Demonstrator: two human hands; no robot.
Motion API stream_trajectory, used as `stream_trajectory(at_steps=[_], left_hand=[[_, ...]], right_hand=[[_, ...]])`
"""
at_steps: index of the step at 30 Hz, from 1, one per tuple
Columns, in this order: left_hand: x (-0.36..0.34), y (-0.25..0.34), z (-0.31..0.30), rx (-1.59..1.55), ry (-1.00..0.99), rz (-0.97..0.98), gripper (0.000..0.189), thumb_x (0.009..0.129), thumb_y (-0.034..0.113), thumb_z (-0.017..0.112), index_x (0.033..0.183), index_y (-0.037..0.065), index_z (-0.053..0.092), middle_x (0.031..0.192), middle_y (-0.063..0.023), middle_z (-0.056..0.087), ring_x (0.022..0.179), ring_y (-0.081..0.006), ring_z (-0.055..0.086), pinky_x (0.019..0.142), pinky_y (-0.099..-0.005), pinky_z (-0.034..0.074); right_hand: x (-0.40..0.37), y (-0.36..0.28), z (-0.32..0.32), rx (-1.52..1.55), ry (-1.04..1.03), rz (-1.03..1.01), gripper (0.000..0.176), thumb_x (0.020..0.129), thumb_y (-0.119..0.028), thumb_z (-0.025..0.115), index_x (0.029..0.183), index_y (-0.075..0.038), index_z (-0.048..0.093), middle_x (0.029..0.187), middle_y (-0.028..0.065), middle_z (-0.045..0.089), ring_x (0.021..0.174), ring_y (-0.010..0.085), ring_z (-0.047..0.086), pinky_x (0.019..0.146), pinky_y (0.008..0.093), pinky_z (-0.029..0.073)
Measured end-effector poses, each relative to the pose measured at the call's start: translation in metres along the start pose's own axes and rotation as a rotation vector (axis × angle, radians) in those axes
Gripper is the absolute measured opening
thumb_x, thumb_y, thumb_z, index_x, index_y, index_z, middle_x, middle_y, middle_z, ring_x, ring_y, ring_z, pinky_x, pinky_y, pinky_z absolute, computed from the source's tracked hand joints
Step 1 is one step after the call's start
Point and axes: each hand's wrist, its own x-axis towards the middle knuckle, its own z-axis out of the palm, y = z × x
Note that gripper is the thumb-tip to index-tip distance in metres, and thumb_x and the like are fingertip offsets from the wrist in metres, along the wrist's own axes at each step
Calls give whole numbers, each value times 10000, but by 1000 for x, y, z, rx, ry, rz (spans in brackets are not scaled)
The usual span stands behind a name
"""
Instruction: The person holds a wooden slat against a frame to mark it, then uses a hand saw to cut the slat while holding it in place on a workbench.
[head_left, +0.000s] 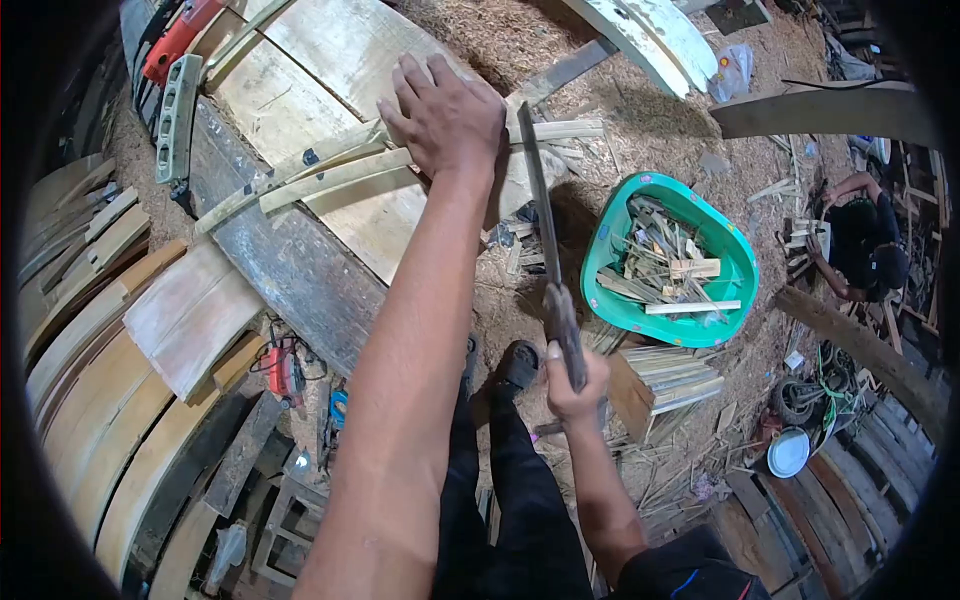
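My left hand (pixel 450 118) lies flat with its fingers spread, pressing down on thin wooden strips (pixel 340 176) that cross the bench boards (pixel 290 95). In my right hand (pixel 577 385) is the dark handle of a handsaw (pixel 541 200), seen nearly edge-on. Its long narrow blade points away from me and overlaps the strips just right of my left hand. Strip ends (pixel 570 130) stick out to the right beyond the blade.
A green basin (pixel 735 310) of wood offcuts stands right of the saw, near bundled strips (pixel 680 380). A spirit level (pixel 178 118) and red power tool (pixel 185 40) are at upper left. Curved planks (pixel 110 410) lie left. Another person (pixel 868 235) crouches far right.
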Motion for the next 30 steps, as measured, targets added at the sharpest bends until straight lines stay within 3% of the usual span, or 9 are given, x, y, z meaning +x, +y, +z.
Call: stream_trajectory(at_steps=[3, 4, 6, 12, 20, 22, 25, 28, 30], left_hand=[[-4, 0, 3, -30, 11, -2, 535, 899, 292, 483, 1355, 13, 469, 1475, -209, 388, 1425, -326, 306, 1158, -575, 184], [-6, -1, 2, -29, 9, -3, 531, 897, 291, 486, 1349, 13, 472, 1475, -209, 389, 1424, -326, 306, 1156, -576, 186], [-5, -1, 1, -29, 8, 8, 524, 894, 289, 493, 1339, 13, 479, 1474, -209, 390, 1424, -326, 306, 1154, -579, 189], [-6, 1, 4, -27, 27, 3, 517, 882, 274, 499, 1326, 10, 487, 1462, -211, 404, 1417, -329, 313, 1147, -593, 200], [-7, -3, 5, -33, 51, 23, 512, 881, 270, 498, 1325, 14, 492, 1458, -209, 411, 1402, -331, 333, 1147, -583, 208], [-4, -2, 5, -48, 51, 20, 517, 887, 270, 478, 1343, 25, 492, 1459, -214, 417, 1403, -340, 333, 1151, -569, 194], [-6, 1, 3, -37, 44, 11, 503, 884, 265, 488, 1321, 15, 494, 1450, -210, 412, 1401, -333, 332, 1148, -582, 203], [-6, 0, 4, -45, 39, 17, 498, 890, 266, 484, 1313, 3, 489, 1455, -214, 398, 1419, -335, 307, 1154, -592, 184], [-4, -1, 5, -55, 50, 22, 499, 892, 269, 482, 1311, -2, 488, 1456, -217, 396, 1422, -336, 303, 1156, -594, 175]], right_hand=[[55, -9, 16, -12, -64, -103, 228, 898, -111, 623, 702, -16, 554, 560, 5, 474, 513, 65, 455, 479, 276, 367], [70, -19, 23, 68, -44, 9, 242, 900, -116, 629, 694, -23, 543, 566, -18, 473, 518, 53, 440, 475, 267, 355], [84, -9, 28, 97, -33, 1, 219, 905, -116, 627, 717, -23, 565, 570, -34, 472, 519, 49, 439, 474, 262, 352], [-1, -5, 4, 2, 36, -45, 124, 877, -98, 652, 818, 11, 639, 578, -7, 496, 533, 56, 475, 494, 260, 375], [84, -22, 31, 155, -28, 62, 269, 911, -168, 656, 719, -20, 538, 602, -34, 441, 567, 57, 380, 500, 270, 318], [61, -17, 24, 56, -18, -45, 262, 910, -136, 643, 694, -38, 531, 558, -19, 468, 523, 47, 431, 471, 269, 337], [-9, 3, -2, -48, 16, -73, 131, 884, -105, 645, 805, -1, 637, 568, 12, 486, 516, 71, 468, 494, 274, 390], [-9, -7, -5, 26, 5, 65, 139, 882, -106, 647, 794, 1, 635, 569, 5, 485, 522, 68, 471, 495, 273, 388], [30, -7, 9, 30, -7, -22, 161, 891, -105, 638, 766, -6, 612, 569, -29, 476, 526, 46, 443, 482, 256, 355]])
